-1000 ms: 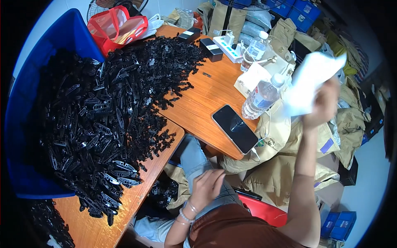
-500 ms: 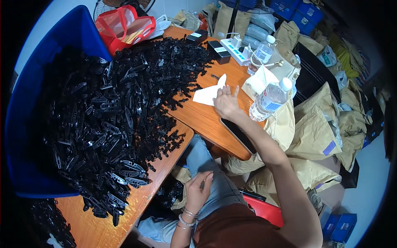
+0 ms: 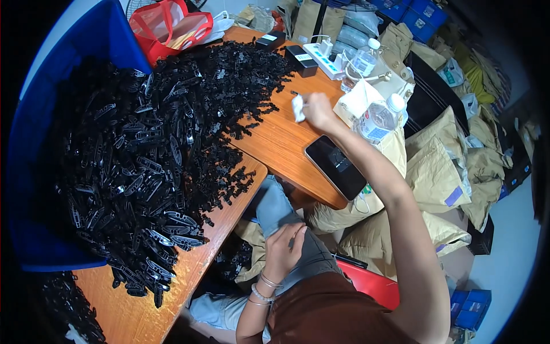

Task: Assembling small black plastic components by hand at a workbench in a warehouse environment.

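A small crumpled white tissue (image 3: 298,108) is pinched in the grip of the right hand (image 3: 318,110), fingers pressed together on it, and lies against the wooden table (image 3: 281,143) near its far middle, just beside the edge of a large heap of black plastic parts (image 3: 160,149). The right arm reaches forward across a dark phone (image 3: 336,166) that lies flat near the table's near edge. The left hand (image 3: 283,249) rests on the person's lap, its grip loosely curled and holding nothing, with bracelets at the wrist. The heap spills from a tilted blue bin (image 3: 34,172) at the left and spreads over most of the table. Beyond the tissue stand two clear water bottles (image 3: 379,117), a white power strip (image 3: 325,59) and small black boxes (image 3: 302,60). A red bag (image 3: 169,26) sits at the far corner. Tan sacks (image 3: 435,172) lie piled on the floor to the right.
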Tool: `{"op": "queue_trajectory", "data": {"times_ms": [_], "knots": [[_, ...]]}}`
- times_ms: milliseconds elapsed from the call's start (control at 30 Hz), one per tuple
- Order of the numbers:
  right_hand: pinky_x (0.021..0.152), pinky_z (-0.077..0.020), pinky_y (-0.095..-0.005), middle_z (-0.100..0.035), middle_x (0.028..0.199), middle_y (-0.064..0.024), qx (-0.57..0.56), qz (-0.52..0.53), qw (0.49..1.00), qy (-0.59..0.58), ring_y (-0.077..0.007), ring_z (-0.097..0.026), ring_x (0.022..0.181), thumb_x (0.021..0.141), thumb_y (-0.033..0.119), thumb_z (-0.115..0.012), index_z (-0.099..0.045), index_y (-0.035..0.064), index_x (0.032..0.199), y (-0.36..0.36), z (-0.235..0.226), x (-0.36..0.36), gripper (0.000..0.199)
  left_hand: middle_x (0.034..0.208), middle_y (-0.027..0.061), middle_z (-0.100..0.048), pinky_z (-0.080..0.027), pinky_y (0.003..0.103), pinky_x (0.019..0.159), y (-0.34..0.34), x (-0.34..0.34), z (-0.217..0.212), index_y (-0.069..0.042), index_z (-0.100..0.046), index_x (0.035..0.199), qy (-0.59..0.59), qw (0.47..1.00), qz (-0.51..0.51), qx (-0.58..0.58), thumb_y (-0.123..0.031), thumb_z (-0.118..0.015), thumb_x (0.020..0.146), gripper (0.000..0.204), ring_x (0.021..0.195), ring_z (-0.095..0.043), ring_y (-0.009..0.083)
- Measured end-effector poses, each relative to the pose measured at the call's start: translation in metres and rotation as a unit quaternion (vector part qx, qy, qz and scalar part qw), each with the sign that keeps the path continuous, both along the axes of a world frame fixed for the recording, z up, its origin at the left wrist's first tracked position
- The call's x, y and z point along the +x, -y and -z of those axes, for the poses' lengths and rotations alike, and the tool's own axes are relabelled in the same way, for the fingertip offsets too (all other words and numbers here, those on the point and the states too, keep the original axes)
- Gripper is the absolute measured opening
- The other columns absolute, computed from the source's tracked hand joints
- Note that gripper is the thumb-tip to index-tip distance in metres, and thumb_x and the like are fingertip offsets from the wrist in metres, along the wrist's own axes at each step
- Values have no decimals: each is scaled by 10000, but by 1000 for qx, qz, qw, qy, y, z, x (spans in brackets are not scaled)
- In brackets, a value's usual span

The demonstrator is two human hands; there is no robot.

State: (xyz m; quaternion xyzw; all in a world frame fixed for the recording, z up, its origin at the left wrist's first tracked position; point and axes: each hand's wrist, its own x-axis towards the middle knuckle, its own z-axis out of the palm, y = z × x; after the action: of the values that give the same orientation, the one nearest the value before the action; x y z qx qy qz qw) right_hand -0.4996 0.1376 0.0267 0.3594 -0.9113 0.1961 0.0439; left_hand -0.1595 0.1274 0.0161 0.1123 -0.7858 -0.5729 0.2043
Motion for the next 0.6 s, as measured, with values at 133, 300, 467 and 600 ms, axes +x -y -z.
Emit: {"op": "queue_trajectory", "data": {"times_ms": [133, 300, 467, 600], "knots": [[697, -496, -409, -646, 809, -210, -169, -1, 985, -16, -361, -632, 743, 730, 45, -587, -629, -27, 886, -28, -75, 31, 177, 1044, 179, -605, -502, 354, 752, -2, -39, -11, 0, -622, 1004, -110, 981, 35, -156, -144, -692, 777, 278, 913, -619, 273], [678, -473, -382, -628, 765, -160, -176, -41, 972, -148, -316, -599, 720, 713, -13, -563, -624, 28, 923, -51, -97, 85, 223, 1353, 189, -383, -133, 504, 1105, -31, -123, -4, -30, -461, 1249, -95, 893, 223, -379, -340, -701, 724, 655, 1309, -286, 315], [790, -358, -363, -654, 773, -44, 370, -35, 893, -255, -214, -525, 840, 707, 141, -570, -667, 91, 739, -53, -63, 81, 114, 1330, 155, -410, -72, 618, 1071, -42, -141, 16, -22, -423, 1286, -95, 868, 218, -436, -377, -733, 652, 790, 1308, -292, 287], [886, -282, -335, -676, 821, -16, 497, 19, 849, -181, -199, -556, 984, 801, 127, -546, -710, 145, 852, -47, -11, 74, 172, 1324, 116, -429, -68, 614, 1074, -32, -125, 11, -59, -430, 1293, -58, 882, 233, -405, -381, -719, 674, 755, 1304, -304, 268]]}}
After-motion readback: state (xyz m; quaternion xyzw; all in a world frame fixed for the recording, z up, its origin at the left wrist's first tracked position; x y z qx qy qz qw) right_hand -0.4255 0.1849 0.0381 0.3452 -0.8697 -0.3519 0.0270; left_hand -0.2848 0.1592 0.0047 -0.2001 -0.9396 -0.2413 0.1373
